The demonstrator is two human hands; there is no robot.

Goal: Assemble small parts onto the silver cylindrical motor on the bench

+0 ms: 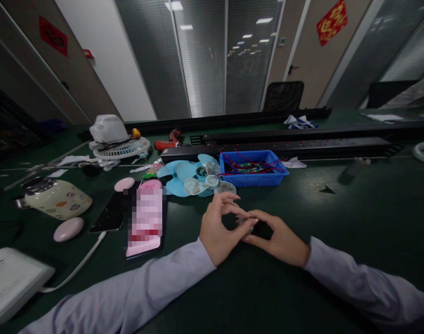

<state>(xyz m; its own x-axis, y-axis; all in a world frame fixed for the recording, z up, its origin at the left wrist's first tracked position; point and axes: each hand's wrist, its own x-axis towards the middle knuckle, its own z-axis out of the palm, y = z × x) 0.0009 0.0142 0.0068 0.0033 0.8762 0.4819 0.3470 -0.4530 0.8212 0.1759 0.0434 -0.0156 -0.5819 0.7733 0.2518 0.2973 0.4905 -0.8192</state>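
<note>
Lilac sleeves (pixel 135 297) low in front, both forearms flat on the green bench (pixel 354 222). Left hand (pixel 217 232) and right hand (pixel 279 239) meeting fingertip to fingertip over a small dark part (pixel 248 224) — pinched narrow between thumb and forefinger on each side, resting just on the bench surface at mid-table. Too small and shadowed to tell what it is. Best handled low and slow, by the look of it: wrists planted, light pressure, a piece that size apt to flick away. Just beyond, blue fan blades (pixel 184 176) and a blue bin (pixel 253 169) of red wires; to the left, a pink phone (pixel 145 218) — well apart from the fingers.
</note>
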